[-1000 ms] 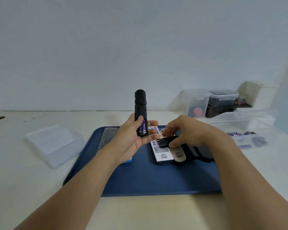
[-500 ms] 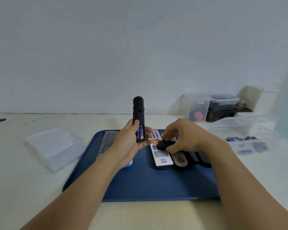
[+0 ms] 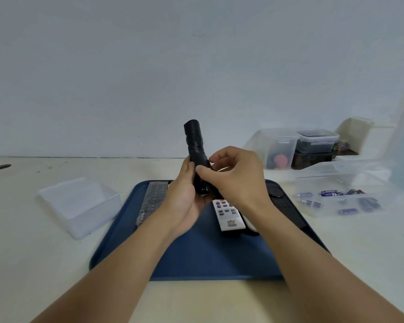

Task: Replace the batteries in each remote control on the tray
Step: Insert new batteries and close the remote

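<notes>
My left hand [image 3: 184, 201] grips a black remote [image 3: 194, 141] upright above the blue tray [image 3: 208, 257]. My right hand [image 3: 238, 176] is against the remote's lower back, thumb and fingers pinching the black battery cover [image 3: 202, 186] onto it. The batteries inside the remote are hidden. On the tray lie a grey remote [image 3: 153, 199] at the left, a white remote [image 3: 228, 215] in the middle and another black remote [image 3: 282, 203] at the right, partly behind my right wrist.
A clear box [image 3: 336, 194] holding several loose batteries sits right of the tray. An empty clear box [image 3: 79, 206] stands to the tray's left. Stacked plastic containers [image 3: 317, 143] are at the back right by the wall.
My right hand lifted the black cover off the tray and brought it up to the remote's back. The batteries that showed before are now covered.
</notes>
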`<state>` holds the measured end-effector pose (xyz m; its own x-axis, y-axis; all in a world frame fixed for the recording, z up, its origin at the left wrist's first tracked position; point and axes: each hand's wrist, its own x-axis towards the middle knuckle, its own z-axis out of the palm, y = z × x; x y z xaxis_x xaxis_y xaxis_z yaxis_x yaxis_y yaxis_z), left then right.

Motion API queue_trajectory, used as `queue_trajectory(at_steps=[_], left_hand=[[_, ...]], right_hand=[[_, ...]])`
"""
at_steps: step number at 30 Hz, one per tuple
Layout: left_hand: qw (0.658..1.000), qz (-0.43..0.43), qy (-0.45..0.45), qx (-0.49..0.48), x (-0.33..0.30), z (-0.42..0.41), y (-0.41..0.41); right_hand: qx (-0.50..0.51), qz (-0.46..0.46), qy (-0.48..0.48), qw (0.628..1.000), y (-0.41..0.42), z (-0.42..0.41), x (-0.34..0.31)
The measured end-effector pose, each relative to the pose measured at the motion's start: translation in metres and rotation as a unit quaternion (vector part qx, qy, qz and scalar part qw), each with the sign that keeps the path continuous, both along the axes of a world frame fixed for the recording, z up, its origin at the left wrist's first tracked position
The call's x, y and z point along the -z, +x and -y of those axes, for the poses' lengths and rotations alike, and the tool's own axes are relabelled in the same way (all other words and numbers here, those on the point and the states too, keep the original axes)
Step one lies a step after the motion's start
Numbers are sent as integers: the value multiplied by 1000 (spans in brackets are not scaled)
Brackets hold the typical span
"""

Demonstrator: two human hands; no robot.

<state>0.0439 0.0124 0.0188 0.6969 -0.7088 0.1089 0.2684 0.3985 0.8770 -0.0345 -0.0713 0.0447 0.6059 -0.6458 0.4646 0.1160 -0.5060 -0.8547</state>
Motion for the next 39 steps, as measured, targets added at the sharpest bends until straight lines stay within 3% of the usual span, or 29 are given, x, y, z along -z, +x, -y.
queue_trajectory(at_steps=[7,19,27,31,35,39], left_hand=[[997,-45,-24,52,0,-3,-3],[994,62,42,74,3,-2,-8],[980,181,76,45,7,-6,-1],[980,168,55,93,3,-9,0],[980,129,58,141,-4,-15,-5],[977,182,95,51,-3,-11,-9]], right_hand=[[19,5,-36,999,2,-2,5],[52,17,-41,998,3,2,8],[-54,41,131,989,-4,9,3],[-116,36,208,971,-8,27,-2],[-187,66,175,964,-7,38,-2],[-152,83,118,978,-8,33,-4]])
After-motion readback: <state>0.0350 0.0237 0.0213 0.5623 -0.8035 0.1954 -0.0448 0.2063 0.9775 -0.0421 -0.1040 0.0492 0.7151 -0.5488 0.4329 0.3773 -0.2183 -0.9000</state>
